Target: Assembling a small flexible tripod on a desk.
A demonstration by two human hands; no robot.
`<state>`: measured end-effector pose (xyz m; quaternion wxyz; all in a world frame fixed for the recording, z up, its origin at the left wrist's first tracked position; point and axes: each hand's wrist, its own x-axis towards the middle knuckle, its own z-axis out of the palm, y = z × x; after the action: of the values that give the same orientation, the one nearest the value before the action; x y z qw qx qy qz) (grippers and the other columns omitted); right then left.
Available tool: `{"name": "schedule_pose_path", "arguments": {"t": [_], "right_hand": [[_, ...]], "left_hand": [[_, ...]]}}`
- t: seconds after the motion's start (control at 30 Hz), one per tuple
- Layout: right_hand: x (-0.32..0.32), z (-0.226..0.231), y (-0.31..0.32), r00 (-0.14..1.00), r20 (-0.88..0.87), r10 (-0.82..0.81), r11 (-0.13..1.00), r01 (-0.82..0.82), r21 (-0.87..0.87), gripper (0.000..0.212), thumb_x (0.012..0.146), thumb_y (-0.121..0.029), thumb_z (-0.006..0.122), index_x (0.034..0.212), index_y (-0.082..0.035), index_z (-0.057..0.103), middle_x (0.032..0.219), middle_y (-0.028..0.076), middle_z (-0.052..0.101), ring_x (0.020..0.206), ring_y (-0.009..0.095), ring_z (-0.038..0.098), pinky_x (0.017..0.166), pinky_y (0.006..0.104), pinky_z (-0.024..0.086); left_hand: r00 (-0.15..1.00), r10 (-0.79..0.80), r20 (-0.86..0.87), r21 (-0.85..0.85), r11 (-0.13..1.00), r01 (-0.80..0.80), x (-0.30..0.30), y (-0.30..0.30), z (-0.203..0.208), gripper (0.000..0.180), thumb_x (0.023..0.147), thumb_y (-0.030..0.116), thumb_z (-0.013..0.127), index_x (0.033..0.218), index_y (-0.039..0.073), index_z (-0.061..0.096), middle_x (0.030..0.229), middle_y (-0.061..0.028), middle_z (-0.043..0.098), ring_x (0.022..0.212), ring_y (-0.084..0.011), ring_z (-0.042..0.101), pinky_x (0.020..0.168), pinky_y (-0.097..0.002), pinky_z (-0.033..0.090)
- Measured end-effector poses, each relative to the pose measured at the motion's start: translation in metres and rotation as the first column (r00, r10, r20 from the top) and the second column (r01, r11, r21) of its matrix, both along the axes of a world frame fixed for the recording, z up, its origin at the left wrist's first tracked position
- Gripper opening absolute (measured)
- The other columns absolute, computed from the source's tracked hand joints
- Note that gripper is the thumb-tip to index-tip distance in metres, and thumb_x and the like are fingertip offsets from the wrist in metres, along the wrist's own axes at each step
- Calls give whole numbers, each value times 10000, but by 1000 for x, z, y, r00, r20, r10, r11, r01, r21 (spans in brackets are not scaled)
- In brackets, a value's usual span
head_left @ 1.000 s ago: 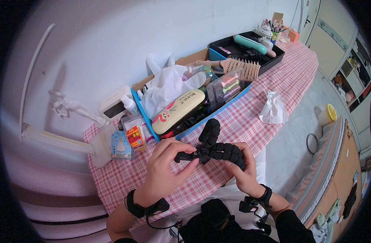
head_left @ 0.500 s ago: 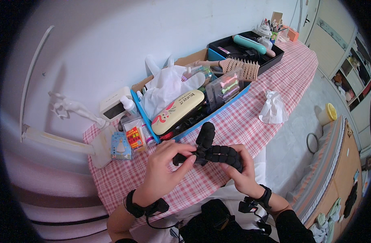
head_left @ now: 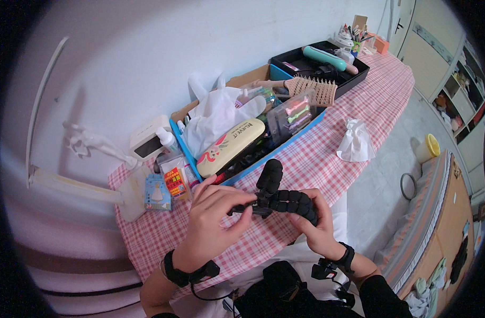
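A black mini tripod with bendable, knobbly legs (head_left: 289, 202) is held up between my hands, over the near edge of the table. One leg sticks upward and another points right. My left hand (head_left: 213, 214) pinches a small part near the hub with thumb and fingertips, its other fingers raised; the exact part is hidden by them. My right hand (head_left: 317, 228) is wrapped round the right-hand leg, thumb below it. Just beyond the tripod lies a long blue-edged box (head_left: 301, 137) full of odds and ends, with a cream glasses case (head_left: 233, 147) on top.
A pink checked cloth (head_left: 388, 79) covers the table. Crumpled white tissue (head_left: 356, 142) lies to the right. A paddle hairbrush (head_left: 314, 90) rests on the box, and a black tray (head_left: 353, 79) stands behind it. Small packets (head_left: 158, 192) and a white lamp base (head_left: 134, 193) sit at left.
My left hand has shifted slightly, its fingers lifting and spreading a little while the thumb and fingertips stay at the hub. The right hand and tripod look nearly unchanged.
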<state>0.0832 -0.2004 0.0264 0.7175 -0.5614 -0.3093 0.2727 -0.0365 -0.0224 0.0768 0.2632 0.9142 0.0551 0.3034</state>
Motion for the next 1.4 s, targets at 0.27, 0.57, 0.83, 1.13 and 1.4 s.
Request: {"name": "schedule_pose_path", "arguments": {"t": [0.27, 0.57, 0.83, 1.13, 1.4], "right_hand": [[0, -1, -2, 1000, 3, 7, 1000, -7, -20, 330, 838, -23, 630, 1118, -16, 457, 937, 13, 546, 837, 67, 511, 719, 214, 421], [-2, -3, 0, 999, 43, -6, 1000, 7, -16, 328, 838, -47, 649, 1113, -12, 475, 945, 15, 553, 847, 77, 519, 744, 228, 432], [-4, -3, 1, 998, 69, 1, 1000, -1, -3, 333, 837, -57, 651, 1118, -12, 478, 960, 22, 566, 851, 77, 526, 742, 229, 435], [-3, -2, 0, 1000, 26, 13, 1000, -13, 4, 335, 852, -65, 635, 1138, -9, 468, 941, 20, 567, 827, 74, 530, 718, 228, 437], [-6, -5, 1, 998, 54, 25, 999, -24, -22, 356, 840, -49, 647, 1145, -9, 468, 959, 28, 565, 852, 85, 535, 740, 233, 440]], "left_hand": [[999, -19, -47, -58, 998, 16, 2, 0, 4, 193, 702, 39, 722, 875, 90, 651, 864, -34, 666, 823, -210, 622, 940, -427, 409], [999, 10, -36, -73, 997, -13, 1, -2, 0, 258, 705, 26, 719, 938, 82, 620, 794, -17, 636, 794, -210, 611, 947, -435, 404], [999, 41, -14, -29, 999, -42, 0, -7, 1, 260, 708, 7, 700, 935, 62, 585, 820, -41, 634, 831, -228, 613, 970, -430, 393], [1000, 9, -8, -116, 993, -10, -1, -5, -1, 271, 712, 14, 708, 948, 70, 586, 822, -40, 635, 820, -229, 613, 972, -429, 390], [998, 30, -46, 20, 999, -29, 1, -8, -5, 276, 734, 16, 663, 987, 60, 563, 788, -58, 566, 803, -263, 555, 883, -428, 409]]}}
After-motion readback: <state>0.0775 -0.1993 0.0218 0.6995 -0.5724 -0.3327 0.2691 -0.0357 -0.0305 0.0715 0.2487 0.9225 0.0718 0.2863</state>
